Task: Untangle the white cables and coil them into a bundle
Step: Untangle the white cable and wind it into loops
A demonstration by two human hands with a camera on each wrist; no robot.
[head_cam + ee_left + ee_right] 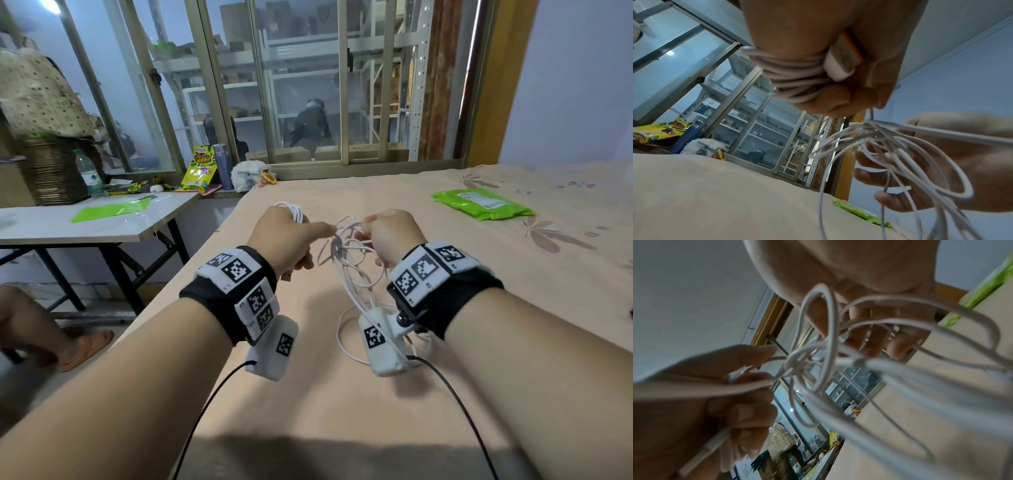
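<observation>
Both hands are raised over the bed with white cables between them. My left hand [291,236] has several turns of white cable [795,71] wound round its fingers, and a white USB plug [842,60] with an orange insert lies against the palm. Its thumb and forefinger pinch a strand at the knot [337,243]. My right hand [387,233] pinches the tangle [818,356] from the other side, its other fingers spread behind the loops. Loose loops [352,294] hang down to the sheet.
The bed's peach sheet [342,404] spreads below the hands. A green packet [481,204] lies at the far right of it. To the left stands a folding table [85,222] with a bottle, a snack bag and a flask. Another person's hand [24,325] shows at the left edge.
</observation>
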